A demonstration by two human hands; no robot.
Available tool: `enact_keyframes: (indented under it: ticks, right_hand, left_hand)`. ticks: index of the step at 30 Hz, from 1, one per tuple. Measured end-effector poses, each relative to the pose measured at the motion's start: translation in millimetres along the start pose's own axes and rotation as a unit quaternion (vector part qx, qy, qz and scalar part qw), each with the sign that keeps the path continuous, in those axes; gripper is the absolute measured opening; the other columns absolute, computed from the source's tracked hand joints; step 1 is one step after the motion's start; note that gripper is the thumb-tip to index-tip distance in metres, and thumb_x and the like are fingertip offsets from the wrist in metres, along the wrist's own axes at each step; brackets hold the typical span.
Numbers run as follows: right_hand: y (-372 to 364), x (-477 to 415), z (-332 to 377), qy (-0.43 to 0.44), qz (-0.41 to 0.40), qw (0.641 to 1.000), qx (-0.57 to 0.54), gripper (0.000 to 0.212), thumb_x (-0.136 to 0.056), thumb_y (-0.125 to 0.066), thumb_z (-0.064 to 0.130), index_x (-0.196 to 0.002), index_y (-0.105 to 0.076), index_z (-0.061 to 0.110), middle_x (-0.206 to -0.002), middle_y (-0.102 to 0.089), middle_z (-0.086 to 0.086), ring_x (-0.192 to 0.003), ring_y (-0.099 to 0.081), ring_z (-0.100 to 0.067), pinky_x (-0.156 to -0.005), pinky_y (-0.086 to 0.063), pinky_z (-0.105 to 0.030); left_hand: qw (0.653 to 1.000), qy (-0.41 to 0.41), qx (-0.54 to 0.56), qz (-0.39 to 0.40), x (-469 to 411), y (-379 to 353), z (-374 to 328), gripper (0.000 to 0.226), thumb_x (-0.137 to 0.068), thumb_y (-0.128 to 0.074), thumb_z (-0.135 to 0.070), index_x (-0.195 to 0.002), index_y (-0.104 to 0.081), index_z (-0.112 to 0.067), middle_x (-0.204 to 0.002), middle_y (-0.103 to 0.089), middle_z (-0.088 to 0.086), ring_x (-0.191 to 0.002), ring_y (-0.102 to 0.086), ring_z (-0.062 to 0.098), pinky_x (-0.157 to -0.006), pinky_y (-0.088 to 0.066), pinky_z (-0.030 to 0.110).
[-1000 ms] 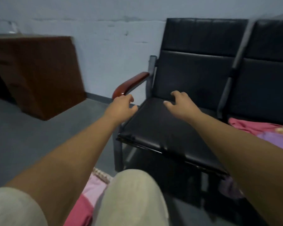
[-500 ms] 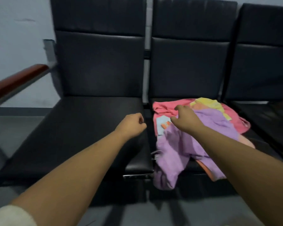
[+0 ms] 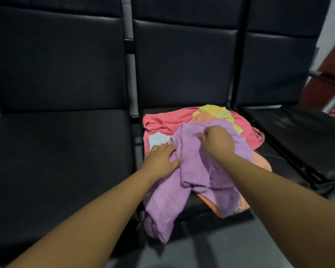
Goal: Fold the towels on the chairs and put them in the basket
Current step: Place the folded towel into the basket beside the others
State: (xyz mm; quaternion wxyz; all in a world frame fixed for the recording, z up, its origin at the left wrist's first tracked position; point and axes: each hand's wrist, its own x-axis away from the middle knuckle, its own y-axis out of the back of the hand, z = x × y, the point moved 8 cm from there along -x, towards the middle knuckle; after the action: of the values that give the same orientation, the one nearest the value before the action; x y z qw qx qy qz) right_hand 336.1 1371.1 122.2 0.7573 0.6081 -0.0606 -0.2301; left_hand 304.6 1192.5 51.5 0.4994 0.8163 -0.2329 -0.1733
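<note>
— Towel of soft purple cloth (image 3: 193,171) up front, hanging off the front edge of the middle black padded chair (image 3: 182,64), on top of a pile.
— Heavy?
— Looks light and floppy, not slippery. Best grabbed by two corners.
— Hands?
— Left hand (image 3: 161,159) flat, fingers straight, pressing the purple side. Right hand (image 3: 217,144) curled, pinching a fold higher up.
— Farther back?
— Pink cloth towel (image 3: 168,118), then a small yellow cloth (image 3: 214,110). No words or labels to read.
</note>
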Motion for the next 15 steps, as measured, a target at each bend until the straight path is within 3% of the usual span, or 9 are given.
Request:
enact_keyframes:
  ticks: [3, 7, 10, 13, 15]
  right_hand:
    - [32.3, 8.9, 11.1, 0.002, -0.05, 0.996, -0.069, 0.029, -0.097, -0.057, 0.032, -0.077, -0.062, 0.012, -0.087, -0.068, -0.016, -0.09, -0.063, -0.036, -0.064, -0.034, -0.033]
    - [98.7, 25.9, 36.7, 0.048, -0.141, 0.975, -0.163, 0.03, -0.096, -0.057, 0.033, -0.076, -0.066, 0.013, -0.08, -0.07, -0.012, -0.082, -0.063, -0.034, -0.061, -0.039, -0.034]
    - [145.9, 37.4, 56.6, 0.083, -0.176, 0.95, -0.246, 0.029, -0.093, -0.057, 0.038, -0.085, -0.073, 0.015, -0.077, -0.072, -0.005, -0.079, -0.066, -0.028, -0.068, -0.052, -0.038]
    - [181.1, 49.0, 80.2, 0.122, -0.166, 0.925, -0.32, 0.026, -0.092, -0.057, 0.037, -0.088, -0.075, 0.019, -0.078, -0.072, 0.003, -0.079, -0.067, -0.019, -0.073, -0.055, -0.043]
    - [201.2, 58.3, 97.5, 0.14, -0.158, 0.91, -0.356, 0.02, -0.094, -0.06, 0.034, -0.089, -0.076, 0.022, -0.08, -0.072, 0.007, -0.08, -0.067, -0.013, -0.076, -0.056, -0.042]
  left_hand:
    - [0.999, 0.012, 0.044, 0.02, 1.1, 6.0, -4.4, 0.053, -0.096, -0.054, -0.051, -0.14, -0.052, -0.02, -0.142, -0.054, 0.006, -0.129, -0.049, 0.032, -0.104, -0.042, 0.045]
    - [0.971, 0.028, 0.234, -0.028, 13.4, 39.6, -24.6, 0.042, -0.095, -0.054, -0.058, -0.114, -0.061, -0.021, -0.114, -0.068, -0.001, -0.105, -0.063, 0.019, -0.09, -0.05, 0.036]
    - [0.919, 0.039, 0.386, -0.068, 24.3, 79.4, -43.0, 0.051, -0.091, -0.063, -0.056, -0.13, -0.055, -0.025, -0.119, -0.066, -0.01, -0.109, -0.062, 0.008, -0.091, -0.048, 0.028]
    - [0.868, -0.002, 0.486, -0.1, 39.1, 126.2, -61.2, 0.069, -0.08, -0.075, -0.051, -0.139, -0.05, -0.025, -0.125, -0.066, -0.004, -0.113, -0.065, 0.011, -0.096, -0.053, 0.032]
    - [0.838, -0.019, 0.534, -0.109, 53.0, 155.8, -67.0, 0.06, -0.085, -0.077, -0.036, -0.138, -0.052, -0.022, -0.124, -0.067, 0.001, -0.113, -0.066, 0.016, -0.095, -0.055, 0.035]
